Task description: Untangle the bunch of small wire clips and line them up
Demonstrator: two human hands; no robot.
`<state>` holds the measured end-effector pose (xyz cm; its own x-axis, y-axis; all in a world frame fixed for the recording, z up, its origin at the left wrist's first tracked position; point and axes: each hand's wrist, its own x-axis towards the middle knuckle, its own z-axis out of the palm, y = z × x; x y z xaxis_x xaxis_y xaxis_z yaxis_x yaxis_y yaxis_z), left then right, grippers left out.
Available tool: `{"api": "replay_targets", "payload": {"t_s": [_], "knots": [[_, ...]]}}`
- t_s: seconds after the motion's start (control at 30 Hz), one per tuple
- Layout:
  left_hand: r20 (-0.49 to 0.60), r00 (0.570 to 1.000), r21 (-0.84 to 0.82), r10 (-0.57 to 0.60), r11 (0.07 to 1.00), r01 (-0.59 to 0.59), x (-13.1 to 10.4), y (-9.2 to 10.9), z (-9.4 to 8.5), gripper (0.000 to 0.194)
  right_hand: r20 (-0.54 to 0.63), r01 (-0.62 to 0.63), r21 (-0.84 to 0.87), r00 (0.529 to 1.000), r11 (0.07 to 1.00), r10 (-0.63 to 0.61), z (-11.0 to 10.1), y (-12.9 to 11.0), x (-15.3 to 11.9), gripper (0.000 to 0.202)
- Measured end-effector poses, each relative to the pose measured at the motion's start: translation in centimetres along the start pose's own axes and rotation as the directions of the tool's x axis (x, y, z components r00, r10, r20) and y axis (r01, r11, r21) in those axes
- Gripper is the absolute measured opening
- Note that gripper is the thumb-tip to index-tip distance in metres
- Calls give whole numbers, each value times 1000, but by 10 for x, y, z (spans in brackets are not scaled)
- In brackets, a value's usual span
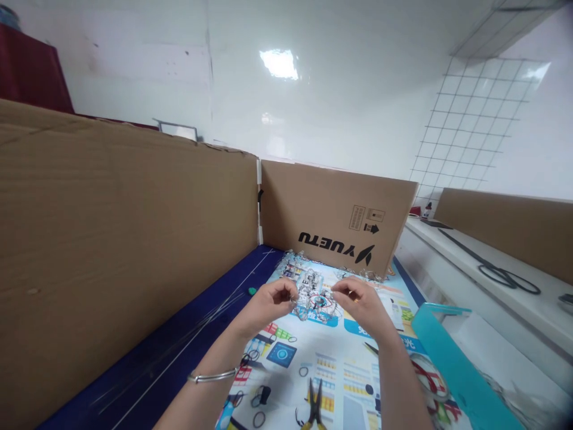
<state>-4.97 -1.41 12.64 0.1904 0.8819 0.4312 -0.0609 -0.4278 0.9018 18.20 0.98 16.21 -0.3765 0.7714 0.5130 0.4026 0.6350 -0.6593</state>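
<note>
A clear, silvery tangle [308, 301] of what looks like thin wire or bead strands hangs between my hands, above a printed sheet. My left hand [275, 301] pinches its left edge with thumb and fingers, and a silver bracelet circles that wrist. On the opposite edge, the fingertips of my right hand [360, 301] are closed around it. The strands are too fine to make out singly. Nearer to me, pliers [316, 400] with yellow handles lie with their jaws apart. A pointed tool tip [370, 347] shows beside my right forearm, which hides the rest.
Cardboard panels [134, 239] wall off the left and back. More glittering strands [286, 260] lie along the back of the printed sheet [290, 358]. Dark rings [258, 420] are scattered in front. At right stand a turquoise bin [465, 370], a wire roll [430, 376] and a white ledge with scissors [505, 276].
</note>
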Motion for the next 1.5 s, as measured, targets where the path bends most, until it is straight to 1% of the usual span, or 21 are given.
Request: {"api": "replay_targets", "payload": {"t_s": [0.07,0.13,0.3,0.4,0.5,0.6,0.77,0.87,1.03,1.13,1.23,1.33,1.5], "knots": [[21,1000,49,23,999,-24,0,1,3,11,11,57,-71,998,996,-57,9,-7,1,8],[38,998,102,53,993,-56,0,2,5,13,22,88,-125,996,988,-86,16,-10,1,6],[75,987,222,145,962,-158,0,5,8,21,15,61,-220,998,974,-60,21,-12,-1,7],[86,978,284,189,936,-205,-1,9,10,23,7,71,-222,997,973,-71,21,-13,-1,10],[95,968,332,233,909,-252,-1,13,11,24,-4,97,-187,995,978,-99,22,-15,0,12],[102,956,363,273,885,-292,-2,15,11,25,-10,95,-162,995,982,-98,22,-16,1,13],[100,953,369,286,879,-302,-2,15,11,25,-27,89,-111,995,990,-92,23,-18,-1,15],[96,953,357,286,884,-301,-2,14,11,24,-30,99,-116,994,988,-103,24,-18,-1,14],[132,944,417,301,847,-328,-1,13,11,25,-19,125,-149,991,981,-129,24,-20,-1,15],[138,942,425,306,841,-335,0,12,11,25,-4,165,-181,986,970,-168,24,-21,-1,15],[138,945,413,298,850,-328,0,11,12,25,5,194,-238,980,952,-199,24,-22,-1,15],[154,938,444,309,827,-345,-1,10,11,26,23,222,-297,974,929,-226,25,-23,-2,16],[173,931,502,321,784,-364,0,9,11,29,48,224,-332,974,916,-221,27,-22,-2,17]]}}
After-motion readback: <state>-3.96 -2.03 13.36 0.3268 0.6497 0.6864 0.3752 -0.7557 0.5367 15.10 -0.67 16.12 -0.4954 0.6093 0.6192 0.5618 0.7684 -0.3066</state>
